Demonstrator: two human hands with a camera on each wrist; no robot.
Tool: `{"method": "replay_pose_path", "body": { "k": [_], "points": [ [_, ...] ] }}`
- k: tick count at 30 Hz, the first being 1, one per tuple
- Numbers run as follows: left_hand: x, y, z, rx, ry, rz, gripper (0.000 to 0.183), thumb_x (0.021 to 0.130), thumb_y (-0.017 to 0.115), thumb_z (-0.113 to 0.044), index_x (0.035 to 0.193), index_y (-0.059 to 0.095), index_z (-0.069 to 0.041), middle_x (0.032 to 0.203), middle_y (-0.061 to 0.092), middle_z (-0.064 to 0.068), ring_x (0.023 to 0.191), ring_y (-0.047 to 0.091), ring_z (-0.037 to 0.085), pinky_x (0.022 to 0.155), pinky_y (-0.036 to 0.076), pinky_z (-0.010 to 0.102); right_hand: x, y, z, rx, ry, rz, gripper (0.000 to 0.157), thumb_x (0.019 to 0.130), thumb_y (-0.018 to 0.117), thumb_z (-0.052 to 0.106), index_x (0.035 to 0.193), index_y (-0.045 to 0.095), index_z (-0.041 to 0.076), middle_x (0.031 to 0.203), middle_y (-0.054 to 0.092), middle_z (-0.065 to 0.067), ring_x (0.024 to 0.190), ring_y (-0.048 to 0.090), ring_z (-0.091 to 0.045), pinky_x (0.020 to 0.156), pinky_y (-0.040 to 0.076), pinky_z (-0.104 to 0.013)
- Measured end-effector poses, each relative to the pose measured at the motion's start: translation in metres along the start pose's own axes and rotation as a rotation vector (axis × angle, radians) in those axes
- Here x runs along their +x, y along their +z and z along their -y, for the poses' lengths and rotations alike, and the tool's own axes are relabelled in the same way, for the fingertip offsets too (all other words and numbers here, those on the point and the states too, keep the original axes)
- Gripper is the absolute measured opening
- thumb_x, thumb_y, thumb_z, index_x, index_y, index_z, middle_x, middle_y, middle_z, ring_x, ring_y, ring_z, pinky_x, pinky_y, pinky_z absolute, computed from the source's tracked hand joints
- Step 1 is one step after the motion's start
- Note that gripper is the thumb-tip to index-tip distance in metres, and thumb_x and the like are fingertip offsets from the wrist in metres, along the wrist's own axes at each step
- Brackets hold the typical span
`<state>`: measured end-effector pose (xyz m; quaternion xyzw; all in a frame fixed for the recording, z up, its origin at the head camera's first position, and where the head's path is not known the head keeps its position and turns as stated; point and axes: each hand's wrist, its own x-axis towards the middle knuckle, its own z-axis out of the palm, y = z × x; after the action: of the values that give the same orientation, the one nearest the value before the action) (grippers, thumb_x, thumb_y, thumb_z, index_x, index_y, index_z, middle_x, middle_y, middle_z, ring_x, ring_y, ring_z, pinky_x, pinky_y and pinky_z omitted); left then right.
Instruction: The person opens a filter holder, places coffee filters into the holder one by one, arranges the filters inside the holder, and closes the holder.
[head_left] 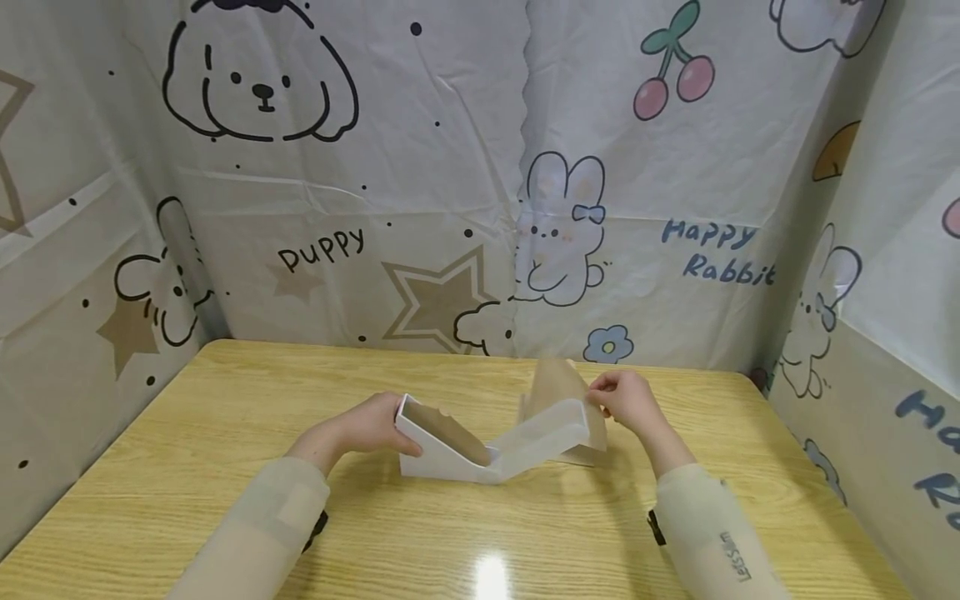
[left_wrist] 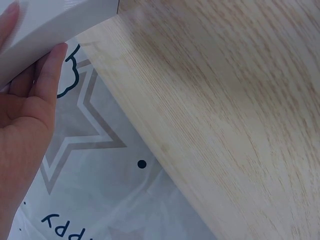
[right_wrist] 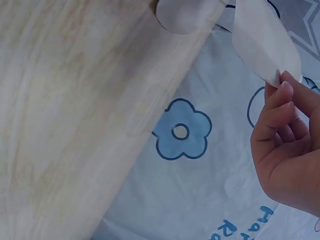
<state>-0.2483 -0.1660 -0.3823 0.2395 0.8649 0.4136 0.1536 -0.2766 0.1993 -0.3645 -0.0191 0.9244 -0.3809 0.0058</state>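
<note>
My left hand [head_left: 378, 423] grips the left end of a white box [head_left: 442, 467] with a slanted open top; its white side [left_wrist: 60, 37] also shows in the left wrist view. Inside the box stands brown paper [head_left: 450, 432]. A translucent lid [head_left: 536, 437] is swung out from the low right end. With thumb and forefinger my right hand [head_left: 626, 402] pinches the edge of a thin paper sheet [head_left: 558, 387], brown in the head view, just behind the lid. This sheet [right_wrist: 267, 42] looks pale, with a rounded corner, in the right wrist view.
The box is over the middle of a light wood table [head_left: 300, 533]. A cloth [head_left: 420, 183] printed with cartoon animals hangs behind the far edge, and more cloth hangs at both sides. Black straps [head_left: 656, 527] show under the sleeves.
</note>
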Motion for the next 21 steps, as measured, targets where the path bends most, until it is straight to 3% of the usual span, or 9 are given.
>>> {"method": "replay_pose_path", "body": {
  "k": [12, 21],
  "points": [
    [-0.001, 0.0, -0.001, 0.0, -0.011, 0.003, 0.04, 0.073, 0.076, -0.007, 0.109, 0.062, 0.001, 0.102, 0.068, 0.014, 0.09, 0.063, 0.018, 0.079, 0.052, 0.031, -0.006, -0.015, 0.011, -0.023, -0.047, -0.044, 0.016, 0.086, 0.063, 0.013, 0.091, 0.065, -0.003, 0.081, 0.068, -0.014, 0.059, 0.058, -0.016, 0.052, 0.045, -0.025],
    [-0.001, 0.0, -0.001, -0.011, -0.003, 0.004, 0.039, 0.072, 0.076, -0.006, 0.107, 0.062, 0.001, 0.101, 0.068, 0.013, 0.088, 0.062, 0.015, 0.078, 0.051, 0.03, -0.013, -0.032, 0.032, 0.007, -0.081, -0.066, 0.018, 0.088, 0.063, 0.014, 0.095, 0.065, -0.002, 0.085, 0.067, -0.015, 0.062, 0.058, -0.015, 0.053, 0.045, -0.026]
  ]
}}
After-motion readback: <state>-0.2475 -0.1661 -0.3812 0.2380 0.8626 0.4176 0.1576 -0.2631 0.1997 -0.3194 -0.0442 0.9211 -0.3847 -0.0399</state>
